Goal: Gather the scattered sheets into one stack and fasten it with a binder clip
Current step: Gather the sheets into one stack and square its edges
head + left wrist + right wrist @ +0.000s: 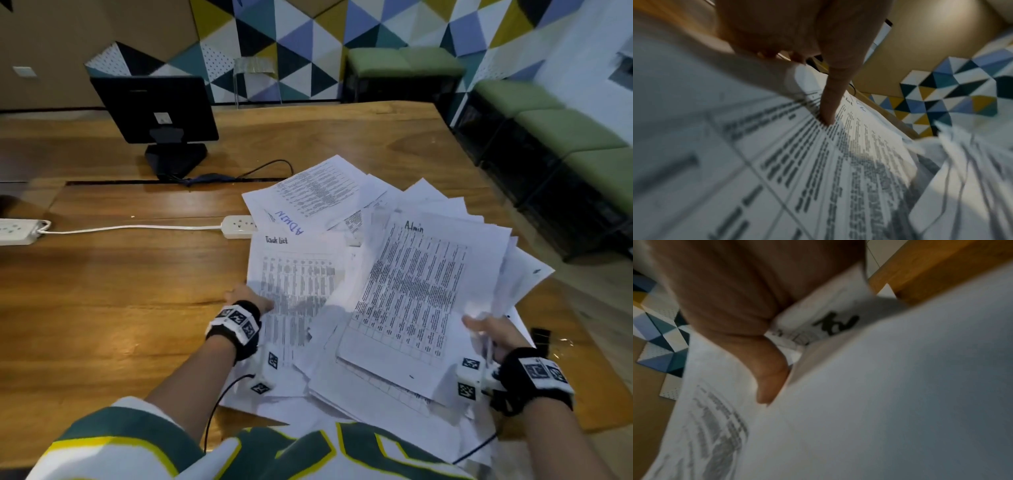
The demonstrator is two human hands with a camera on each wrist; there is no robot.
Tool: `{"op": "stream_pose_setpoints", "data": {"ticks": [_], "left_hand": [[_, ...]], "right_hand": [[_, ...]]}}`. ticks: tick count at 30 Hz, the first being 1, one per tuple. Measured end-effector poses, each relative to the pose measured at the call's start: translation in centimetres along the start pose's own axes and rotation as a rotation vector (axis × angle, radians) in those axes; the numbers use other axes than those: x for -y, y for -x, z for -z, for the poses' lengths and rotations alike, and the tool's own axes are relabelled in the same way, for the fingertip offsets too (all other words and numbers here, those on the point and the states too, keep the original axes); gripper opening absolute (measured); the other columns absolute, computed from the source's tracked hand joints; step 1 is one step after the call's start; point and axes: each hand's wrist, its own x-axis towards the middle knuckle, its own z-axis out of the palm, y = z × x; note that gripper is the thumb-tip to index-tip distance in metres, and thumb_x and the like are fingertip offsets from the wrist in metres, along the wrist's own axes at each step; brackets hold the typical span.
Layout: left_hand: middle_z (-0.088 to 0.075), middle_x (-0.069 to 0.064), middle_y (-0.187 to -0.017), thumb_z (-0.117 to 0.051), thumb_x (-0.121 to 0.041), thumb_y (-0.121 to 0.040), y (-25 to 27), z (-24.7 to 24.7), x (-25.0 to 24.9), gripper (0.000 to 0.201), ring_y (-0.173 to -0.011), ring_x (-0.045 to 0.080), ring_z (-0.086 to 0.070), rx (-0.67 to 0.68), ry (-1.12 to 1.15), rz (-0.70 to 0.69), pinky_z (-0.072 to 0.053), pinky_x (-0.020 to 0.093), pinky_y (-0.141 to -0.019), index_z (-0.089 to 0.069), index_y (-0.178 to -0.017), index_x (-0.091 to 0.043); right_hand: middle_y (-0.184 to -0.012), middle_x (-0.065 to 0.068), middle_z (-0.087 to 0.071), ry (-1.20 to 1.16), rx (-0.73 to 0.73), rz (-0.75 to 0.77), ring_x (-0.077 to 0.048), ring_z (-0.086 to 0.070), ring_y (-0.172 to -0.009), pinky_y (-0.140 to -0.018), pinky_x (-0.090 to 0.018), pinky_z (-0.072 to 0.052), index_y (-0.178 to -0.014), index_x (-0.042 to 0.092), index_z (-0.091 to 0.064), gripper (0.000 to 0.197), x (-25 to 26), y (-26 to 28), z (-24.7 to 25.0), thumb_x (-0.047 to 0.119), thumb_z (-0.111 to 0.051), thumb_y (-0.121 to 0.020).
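Sheets [411, 274] lie fanned on table [120, 291] | left hand [245, 296] pinches one sheet's edge, right hand [493, 332] grips a sheaf | probably best: sweep both inward, then tap edges square before clipping

A wide wooden table [137, 308] fills the near ground. At its far left a black monitor [154, 109] stands with its back turned. The far wall [291, 41] carries blue, yellow, white and black triangles; green-cushioned benches [565, 123] line the right side.
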Motion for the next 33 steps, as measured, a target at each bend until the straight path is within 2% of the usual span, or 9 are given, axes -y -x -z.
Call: {"op": "stream_pose_setpoints", "data": {"ticks": [5,9,13,16,19,21,25,28,33], "left_hand": [[-0.048,0.025,-0.127,-0.075,-0.001,-0.068,1.0,-1.7,-0.6,0.091,-0.110,0.039,-0.056,0.088,0.165,0.009,-0.050,0.040,-0.089,-0.017,-0.139,-0.005],[-0.042,0.022,-0.139,-0.071,0.000,-0.073,0.8,-1.4,-0.3,0.082,-0.125,0.037,-0.044,0.198,0.146,-0.003,-0.038,0.045,-0.105,-0.023,-0.140,0.002],[-0.049,0.022,-0.134,-0.067,-0.005,-0.079,0.1,0.0,0.3,0.061,-0.120,0.036,-0.049,0.233,0.112,-0.016,-0.041,0.043,-0.103,-0.039,-0.133,0.006],[-0.050,0.021,-0.131,-0.067,-0.004,-0.079,-1.0,1.5,0.9,0.059,-0.118,0.037,-0.050,0.207,0.059,-0.061,-0.042,0.044,-0.101,-0.040,-0.130,0.007],[-0.052,0.022,-0.127,-0.063,-0.002,-0.081,-1.7,3.5,1.6,0.050,-0.116,0.039,-0.051,0.145,-0.021,-0.101,-0.043,0.043,-0.097,-0.044,-0.125,0.007],[-0.056,0.023,-0.121,-0.060,-0.001,-0.080,-2.1,5.3,2.4,0.041,-0.110,0.039,-0.054,0.081,-0.093,-0.132,-0.046,0.041,-0.091,-0.050,-0.119,0.006],[-0.058,0.028,-0.115,-0.058,-0.004,-0.083,-2.9,9.8,4.0,0.037,-0.105,0.040,-0.056,-0.054,-0.211,-0.162,-0.046,0.042,-0.089,-0.051,-0.116,0.009],[-0.063,0.029,-0.097,-0.063,-0.008,-0.081,-2.2,13.8,4.8,0.031,-0.089,0.037,-0.060,-0.158,-0.238,-0.211,-0.043,0.036,-0.072,-0.058,-0.103,0.013],[-0.064,0.023,-0.100,-0.065,-0.003,-0.081,0.2,19.4,5.0,0.003,-0.090,0.029,-0.059,-0.218,0.205,-0.354,-0.040,0.034,-0.080,-0.065,-0.082,0.000]], "right_hand": [[-0.026,-0.013,-0.040,-0.100,0.140,0.044,-0.022,-0.040,-0.021,-0.036,-0.016,-0.041,-0.027,0.003,-0.045,0.064,-1.5,0.9,0.7,0.010,-0.053,-0.090],[-0.035,-0.015,-0.044,-0.170,0.064,-0.012,-0.026,-0.051,-0.033,-0.046,-0.028,-0.044,-0.056,-0.001,-0.048,0.039,-2.4,0.2,-0.5,0.022,-0.070,-0.078],[-0.029,-0.004,-0.051,-0.065,0.001,-0.046,-0.023,-0.053,-0.028,-0.056,-0.035,-0.045,-0.063,-0.004,-0.055,0.030,-3.1,-1.2,-2.8,0.016,-0.066,-0.081],[-0.048,-0.018,-0.058,-0.023,-0.024,-0.085,-0.028,-0.057,-0.044,-0.067,-0.040,-0.044,-0.098,0.000,-0.052,0.043,-5.0,-4.5,-4.1,0.021,-0.073,-0.068],[-0.108,-0.023,-0.056,0.001,-0.049,-0.073,-0.031,-0.054,-0.093,-0.078,-0.039,-0.038,-0.126,-0.006,-0.042,0.057,-3.1,-2.6,-6.1,0.010,-0.068,-0.078],[-0.124,-0.024,-0.050,0.011,-0.047,-0.072,-0.037,-0.049,-0.112,-0.085,-0.044,-0.040,-0.132,-0.007,-0.036,0.057,-1.7,-1.3,-6.7,0.007,-0.064,-0.084],[-0.129,-0.025,-0.048,0.055,-0.060,-0.055,-0.040,-0.048,-0.117,-0.086,-0.043,-0.040,-0.132,-0.010,-0.034,0.057,-0.9,-1.2,-7.0,0.004,-0.063,-0.084],[-0.133,-0.023,-0.047,0.053,-0.106,-0.013,-0.041,-0.048,-0.119,-0.096,-0.048,-0.041,-0.133,-0.010,-0.035,0.066,-0.8,-1.5,-6.8,0.003,-0.069,-0.078],[-0.133,-0.030,-0.046,0.154,-0.196,0.031,-0.042,-0.047,-0.121,-0.101,-0.048,-0.040,-0.129,-0.014,-0.037,0.067,-0.1,-1.6,-6.1,0.001,-0.071,-0.075]]}}
